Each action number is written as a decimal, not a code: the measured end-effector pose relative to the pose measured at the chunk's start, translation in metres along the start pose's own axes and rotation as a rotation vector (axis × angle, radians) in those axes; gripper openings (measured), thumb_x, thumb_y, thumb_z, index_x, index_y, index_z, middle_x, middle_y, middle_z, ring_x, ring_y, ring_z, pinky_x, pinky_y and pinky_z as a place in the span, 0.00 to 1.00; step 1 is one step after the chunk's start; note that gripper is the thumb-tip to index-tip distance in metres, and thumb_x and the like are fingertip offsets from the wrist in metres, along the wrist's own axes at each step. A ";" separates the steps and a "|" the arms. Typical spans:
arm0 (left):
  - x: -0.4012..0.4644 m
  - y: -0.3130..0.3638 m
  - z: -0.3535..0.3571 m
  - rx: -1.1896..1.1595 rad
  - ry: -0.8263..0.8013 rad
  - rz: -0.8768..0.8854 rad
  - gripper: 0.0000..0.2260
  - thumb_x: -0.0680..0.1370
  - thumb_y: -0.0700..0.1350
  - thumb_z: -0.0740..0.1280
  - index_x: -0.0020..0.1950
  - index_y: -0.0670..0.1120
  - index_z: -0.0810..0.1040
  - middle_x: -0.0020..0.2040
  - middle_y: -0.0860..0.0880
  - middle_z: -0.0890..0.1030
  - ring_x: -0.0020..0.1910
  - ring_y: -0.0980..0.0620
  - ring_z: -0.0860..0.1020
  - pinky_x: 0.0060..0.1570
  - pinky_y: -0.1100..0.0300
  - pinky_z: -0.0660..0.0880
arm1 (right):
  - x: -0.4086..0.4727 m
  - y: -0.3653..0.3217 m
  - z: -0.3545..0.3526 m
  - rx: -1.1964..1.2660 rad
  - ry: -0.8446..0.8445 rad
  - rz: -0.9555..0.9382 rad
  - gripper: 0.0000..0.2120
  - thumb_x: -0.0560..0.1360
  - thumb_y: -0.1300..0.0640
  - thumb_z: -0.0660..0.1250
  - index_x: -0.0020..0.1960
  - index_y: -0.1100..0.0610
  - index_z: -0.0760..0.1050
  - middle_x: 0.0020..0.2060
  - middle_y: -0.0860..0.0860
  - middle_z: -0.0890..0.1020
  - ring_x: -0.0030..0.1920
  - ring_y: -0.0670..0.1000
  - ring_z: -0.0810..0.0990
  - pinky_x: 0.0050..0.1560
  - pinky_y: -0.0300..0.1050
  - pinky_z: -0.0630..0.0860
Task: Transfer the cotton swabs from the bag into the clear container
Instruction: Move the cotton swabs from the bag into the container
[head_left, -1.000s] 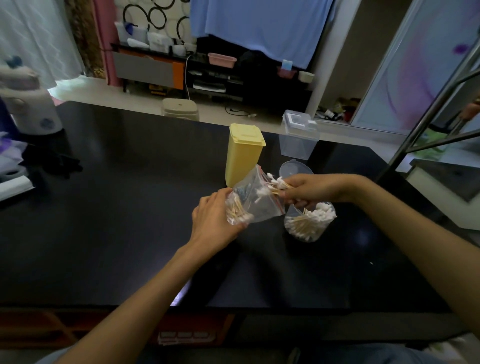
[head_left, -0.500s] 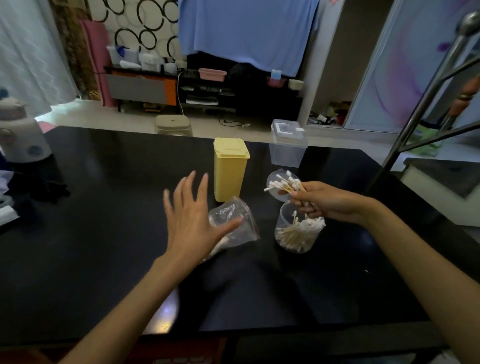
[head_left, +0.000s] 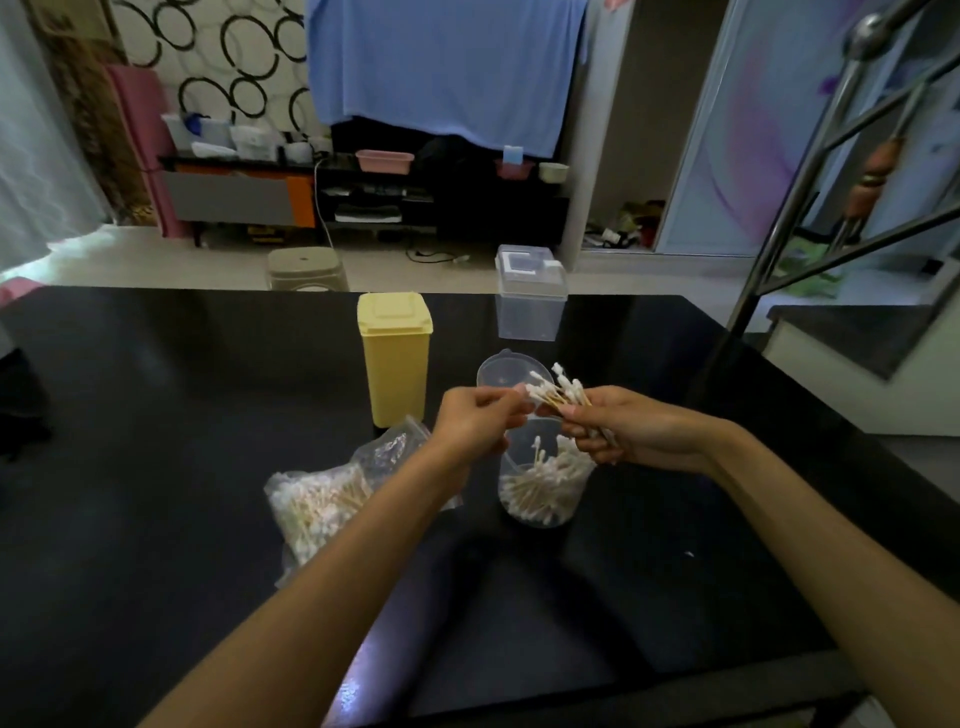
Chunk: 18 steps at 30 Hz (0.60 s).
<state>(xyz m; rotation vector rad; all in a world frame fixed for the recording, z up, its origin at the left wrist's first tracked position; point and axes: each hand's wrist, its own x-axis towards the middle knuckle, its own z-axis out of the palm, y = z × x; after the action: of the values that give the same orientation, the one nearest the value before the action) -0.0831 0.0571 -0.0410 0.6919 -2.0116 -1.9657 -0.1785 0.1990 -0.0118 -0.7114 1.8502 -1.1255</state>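
A clear round container (head_left: 540, 488) stands on the black table (head_left: 156, 467), partly filled with cotton swabs. Just above it my right hand (head_left: 618, 423) grips a bundle of cotton swabs (head_left: 558, 394), white tips pointing up and left. My left hand (head_left: 475, 423) pinches the tips of that bundle from the left. The clear plastic bag (head_left: 322, 499) lies flat on the table to the left of the container, with swabs still inside, partly hidden by my left forearm.
A yellow lidded box (head_left: 396, 356) stands behind the bag. A clear round lid (head_left: 501, 369) lies behind the container, and a clear rectangular box (head_left: 530, 293) sits near the table's far edge. A metal rail (head_left: 810, 166) rises at the right.
My left hand let go of the bag, which now lies on the table, and came across to the swab bundle. My right hand drew the bundle out of the bag and holds it over the container.
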 end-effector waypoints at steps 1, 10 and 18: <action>0.000 0.000 0.001 -0.033 0.009 -0.001 0.10 0.78 0.47 0.65 0.51 0.42 0.82 0.41 0.51 0.81 0.38 0.59 0.76 0.29 0.71 0.71 | 0.000 0.000 0.000 -0.001 -0.005 -0.007 0.08 0.81 0.57 0.55 0.46 0.57 0.70 0.32 0.49 0.70 0.30 0.44 0.66 0.32 0.36 0.62; 0.000 -0.008 -0.007 -0.137 0.180 0.057 0.09 0.75 0.49 0.69 0.42 0.45 0.82 0.35 0.53 0.82 0.26 0.67 0.76 0.24 0.75 0.68 | -0.008 0.001 -0.018 -0.072 0.007 0.014 0.12 0.81 0.57 0.54 0.53 0.60 0.76 0.33 0.50 0.70 0.31 0.45 0.65 0.31 0.35 0.63; -0.009 0.004 -0.030 0.105 0.045 0.092 0.11 0.75 0.52 0.67 0.42 0.45 0.81 0.35 0.54 0.81 0.26 0.68 0.75 0.32 0.69 0.68 | -0.014 -0.003 -0.032 -0.007 0.124 0.042 0.13 0.81 0.56 0.53 0.58 0.61 0.72 0.35 0.50 0.71 0.31 0.44 0.67 0.29 0.34 0.65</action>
<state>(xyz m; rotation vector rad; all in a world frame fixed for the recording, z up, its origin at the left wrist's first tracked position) -0.0618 0.0351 -0.0335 0.6474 -2.0929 -1.7889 -0.1994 0.2220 0.0036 -0.6159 1.9649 -1.1586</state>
